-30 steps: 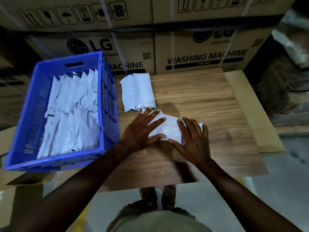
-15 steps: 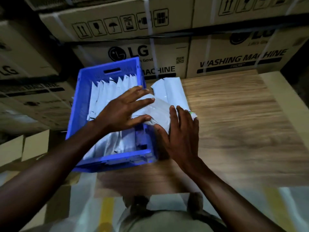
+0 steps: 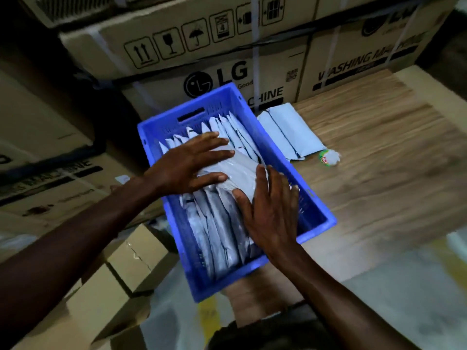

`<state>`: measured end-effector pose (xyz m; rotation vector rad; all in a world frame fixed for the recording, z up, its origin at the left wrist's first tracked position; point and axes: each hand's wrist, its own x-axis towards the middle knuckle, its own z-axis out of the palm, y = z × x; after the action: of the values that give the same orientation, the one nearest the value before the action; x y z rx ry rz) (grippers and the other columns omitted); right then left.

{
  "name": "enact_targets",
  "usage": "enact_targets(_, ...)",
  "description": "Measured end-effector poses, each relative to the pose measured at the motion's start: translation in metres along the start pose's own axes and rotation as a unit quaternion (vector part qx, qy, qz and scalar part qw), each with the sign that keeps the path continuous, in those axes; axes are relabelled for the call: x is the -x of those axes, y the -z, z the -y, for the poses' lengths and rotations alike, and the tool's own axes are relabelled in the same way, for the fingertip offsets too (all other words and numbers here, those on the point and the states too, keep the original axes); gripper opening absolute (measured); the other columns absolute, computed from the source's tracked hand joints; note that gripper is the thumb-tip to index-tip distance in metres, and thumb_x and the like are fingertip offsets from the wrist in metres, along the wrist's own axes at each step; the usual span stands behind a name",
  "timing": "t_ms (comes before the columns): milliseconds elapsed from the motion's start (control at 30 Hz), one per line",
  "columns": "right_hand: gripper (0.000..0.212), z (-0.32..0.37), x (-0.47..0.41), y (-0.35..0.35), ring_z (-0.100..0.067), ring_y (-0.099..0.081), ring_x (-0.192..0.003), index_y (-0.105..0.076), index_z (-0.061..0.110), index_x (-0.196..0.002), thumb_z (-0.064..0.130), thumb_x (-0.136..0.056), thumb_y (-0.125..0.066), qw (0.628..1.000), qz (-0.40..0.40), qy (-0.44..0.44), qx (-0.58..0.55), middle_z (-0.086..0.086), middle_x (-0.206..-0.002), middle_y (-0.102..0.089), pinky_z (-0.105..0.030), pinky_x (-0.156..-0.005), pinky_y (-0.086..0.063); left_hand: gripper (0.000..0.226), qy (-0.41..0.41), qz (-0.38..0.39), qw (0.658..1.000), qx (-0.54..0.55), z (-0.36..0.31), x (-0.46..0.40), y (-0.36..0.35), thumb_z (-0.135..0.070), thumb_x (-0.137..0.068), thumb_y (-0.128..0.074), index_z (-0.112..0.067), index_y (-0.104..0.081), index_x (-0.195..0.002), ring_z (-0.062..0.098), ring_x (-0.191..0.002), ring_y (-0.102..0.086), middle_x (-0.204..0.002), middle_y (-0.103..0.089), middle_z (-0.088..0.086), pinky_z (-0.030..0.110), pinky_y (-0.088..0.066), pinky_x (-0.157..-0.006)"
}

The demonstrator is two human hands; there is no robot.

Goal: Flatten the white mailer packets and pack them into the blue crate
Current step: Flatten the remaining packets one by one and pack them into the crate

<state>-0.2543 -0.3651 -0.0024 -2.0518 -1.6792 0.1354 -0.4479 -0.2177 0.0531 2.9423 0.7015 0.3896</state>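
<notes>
Packet (image 3: 238,170) between hands over crate (image 3: 313,198), long axis along crate length; left hand (image 3: 187,168) flat on top, right hand (image 3: 271,210) straight-fingered against near-right edge; slot directly below.

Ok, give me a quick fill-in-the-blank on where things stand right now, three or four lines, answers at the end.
1. Both hands, left hand and right hand, press a white mailer packet down inside the ____ crate.
2. The packets already in the crate stand on ____, in rows.
3. Two more mailer packets lie on the ____ table, to the crate's right.
4. The cardboard boxes behind are printed "WASHING ____".

Answers: blue; edge; wooden; MACHINE
</notes>
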Motion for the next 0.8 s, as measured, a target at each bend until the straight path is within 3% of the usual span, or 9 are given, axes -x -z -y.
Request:
enact_targets(233,0.074,-0.014,-0.003,-0.025,-0.043,-0.047,-0.134,-0.034,0.015,-0.156,0.065,-0.102,-0.023,0.986,0.102,-0.110,0.067,-0.018,-0.154,-0.044,-0.066,-0.107,-0.038,0.053,-0.056,0.031,0.992,0.104,0.027,-0.031,-0.065,-0.045,-0.102,-0.054,-0.011,-0.057,-0.142,0.027,-0.146,-0.038,-0.150,-0.051,0.011,0.039,-0.028,-0.122)
enact_targets(467,0.073,-0.014,-0.010,-0.034,-0.042,-0.016,-0.151,-0.001,0.018,-0.163,0.059,-0.106,-0.021,0.928,0.279,-0.245,0.037,-0.018,-0.167,-0.010,-0.064,-0.119,-0.018,0.053,-0.084,0.122,0.977,0.155,0.042,-0.056,-0.126,-0.050,-0.103,-0.049,-0.017,-0.055,-0.144,0.026,-0.148,-0.035,-0.153,-0.048,0.007,0.044,-0.032,-0.120)
enact_targets(667,0.071,-0.011,-0.016,-0.050,-0.041,-0.001,-0.154,0.000,0.018,-0.163,0.051,-0.106,-0.026,0.875,0.332,-0.352,-0.007,-0.017,-0.168,-0.001,-0.066,-0.121,-0.004,0.046,-0.168,0.139,0.969,0.111,0.037,-0.067,-0.165,-0.043,-0.105,-0.048,-0.013,-0.060,-0.138,0.029,-0.139,-0.047,-0.143,-0.056,0.009,0.053,-0.033,-0.117)
enact_targets(800,0.072,-0.006,-0.012,-0.071,-0.043,-0.027,-0.148,-0.031,0.011,-0.158,0.043,-0.095,-0.020,0.887,0.275,-0.368,0.030,-0.021,-0.162,-0.031,-0.069,-0.119,-0.012,0.045,-0.219,0.131,0.966,0.047,0.041,-0.069,-0.183,-0.040,-0.104,-0.046,-0.012,-0.061,-0.136,0.030,-0.132,-0.053,-0.138,-0.060,0.010,0.053,-0.036,-0.114)
